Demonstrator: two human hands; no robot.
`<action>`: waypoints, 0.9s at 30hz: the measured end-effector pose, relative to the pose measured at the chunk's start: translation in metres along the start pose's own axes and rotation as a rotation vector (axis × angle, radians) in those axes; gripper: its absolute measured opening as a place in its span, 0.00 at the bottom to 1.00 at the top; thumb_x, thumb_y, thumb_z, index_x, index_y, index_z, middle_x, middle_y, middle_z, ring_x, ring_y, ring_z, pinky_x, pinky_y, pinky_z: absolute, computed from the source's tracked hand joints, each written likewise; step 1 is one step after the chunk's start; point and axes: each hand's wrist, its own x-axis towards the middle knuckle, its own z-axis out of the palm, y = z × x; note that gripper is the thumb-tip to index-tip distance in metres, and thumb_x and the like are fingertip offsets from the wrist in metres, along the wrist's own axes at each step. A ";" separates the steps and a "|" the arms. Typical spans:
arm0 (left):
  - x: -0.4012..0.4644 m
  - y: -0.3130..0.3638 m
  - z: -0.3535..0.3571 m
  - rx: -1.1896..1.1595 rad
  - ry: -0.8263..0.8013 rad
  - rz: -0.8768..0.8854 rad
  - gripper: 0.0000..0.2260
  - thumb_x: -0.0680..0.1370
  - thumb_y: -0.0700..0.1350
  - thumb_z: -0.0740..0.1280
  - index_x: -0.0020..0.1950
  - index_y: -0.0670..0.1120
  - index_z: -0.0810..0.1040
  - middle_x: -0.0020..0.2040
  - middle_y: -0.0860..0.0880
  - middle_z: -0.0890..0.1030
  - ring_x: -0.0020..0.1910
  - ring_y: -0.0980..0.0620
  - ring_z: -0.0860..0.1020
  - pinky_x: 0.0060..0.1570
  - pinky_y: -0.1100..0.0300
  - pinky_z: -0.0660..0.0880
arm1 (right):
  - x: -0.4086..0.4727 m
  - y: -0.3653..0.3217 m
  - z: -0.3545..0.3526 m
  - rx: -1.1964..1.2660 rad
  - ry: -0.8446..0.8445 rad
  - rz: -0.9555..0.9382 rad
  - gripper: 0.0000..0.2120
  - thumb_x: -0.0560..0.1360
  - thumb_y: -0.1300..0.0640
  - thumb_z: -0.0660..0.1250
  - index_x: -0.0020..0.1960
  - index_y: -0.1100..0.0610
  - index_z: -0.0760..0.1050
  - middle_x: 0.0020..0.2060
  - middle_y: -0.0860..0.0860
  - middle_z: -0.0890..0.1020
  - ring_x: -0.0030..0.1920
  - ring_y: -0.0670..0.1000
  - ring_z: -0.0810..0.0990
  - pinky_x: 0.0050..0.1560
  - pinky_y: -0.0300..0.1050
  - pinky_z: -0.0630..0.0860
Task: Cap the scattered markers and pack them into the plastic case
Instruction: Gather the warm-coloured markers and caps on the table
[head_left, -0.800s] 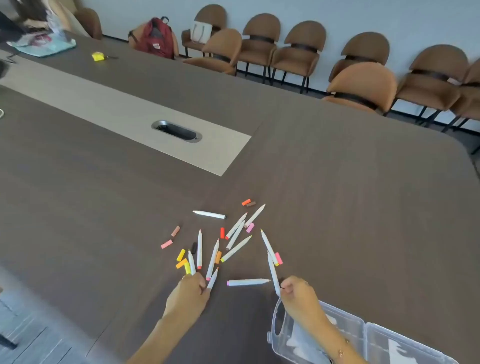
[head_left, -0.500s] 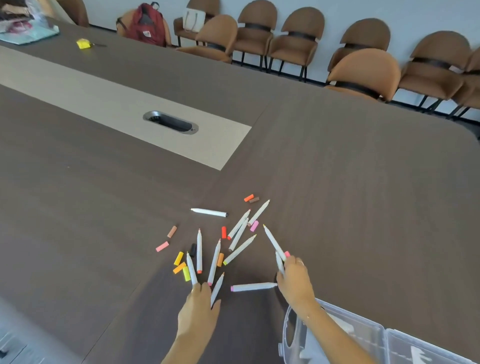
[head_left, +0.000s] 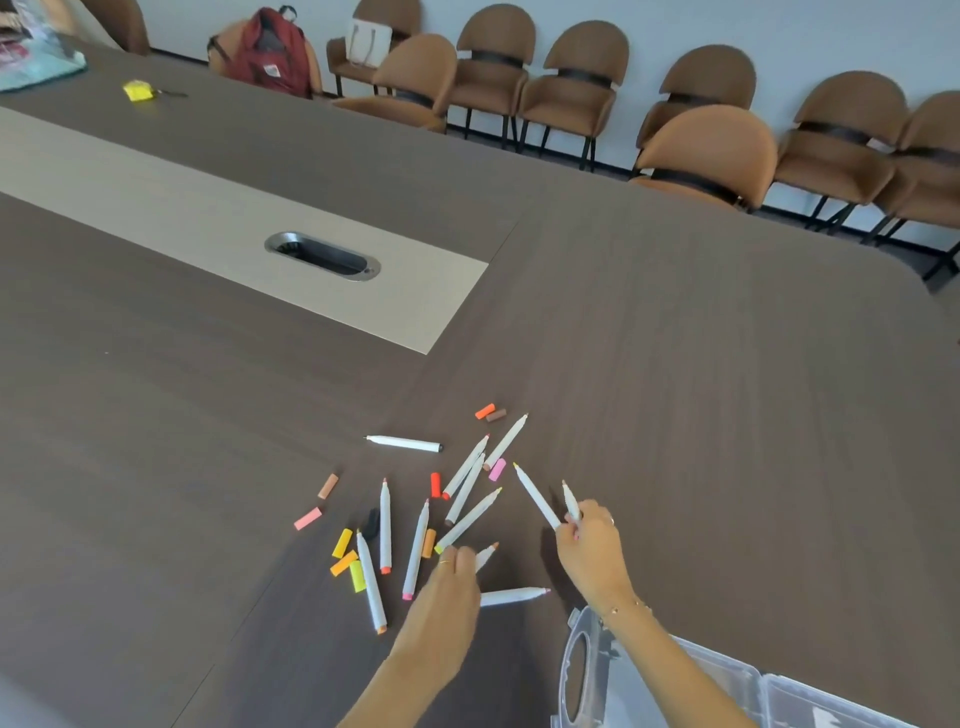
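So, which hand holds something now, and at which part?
The right hand pinches an uncapped marker at its lower end, tip up. The left hand touches markers on the table; its grip cannot be told.

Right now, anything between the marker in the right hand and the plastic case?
Nothing visible. The right hand pinches a marker above the table, and the open plastic case sits just behind that wrist. Only the person's own forearm crosses the case's near end. One marker lies left of that path.
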 end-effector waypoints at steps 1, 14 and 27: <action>0.007 0.008 0.001 -0.098 0.022 -0.019 0.20 0.80 0.42 0.62 0.71 0.40 0.65 0.70 0.41 0.64 0.69 0.42 0.67 0.69 0.55 0.64 | 0.008 -0.001 -0.005 -0.011 -0.003 -0.025 0.08 0.78 0.59 0.62 0.56 0.60 0.72 0.50 0.54 0.75 0.38 0.47 0.76 0.34 0.27 0.71; -0.028 -0.014 -0.003 -0.467 -0.041 -0.445 0.20 0.80 0.37 0.60 0.70 0.38 0.61 0.58 0.40 0.68 0.55 0.48 0.73 0.58 0.58 0.71 | 0.041 -0.027 0.018 -0.472 -0.190 -0.148 0.13 0.75 0.57 0.64 0.59 0.58 0.71 0.54 0.54 0.78 0.53 0.51 0.78 0.48 0.41 0.78; -0.042 -0.047 -0.018 -1.043 0.397 -1.009 0.05 0.76 0.39 0.58 0.40 0.40 0.67 0.36 0.46 0.72 0.30 0.50 0.67 0.28 0.60 0.64 | 0.000 -0.070 0.053 0.087 -0.203 0.254 0.21 0.74 0.42 0.65 0.52 0.60 0.70 0.41 0.52 0.77 0.36 0.50 0.78 0.30 0.40 0.73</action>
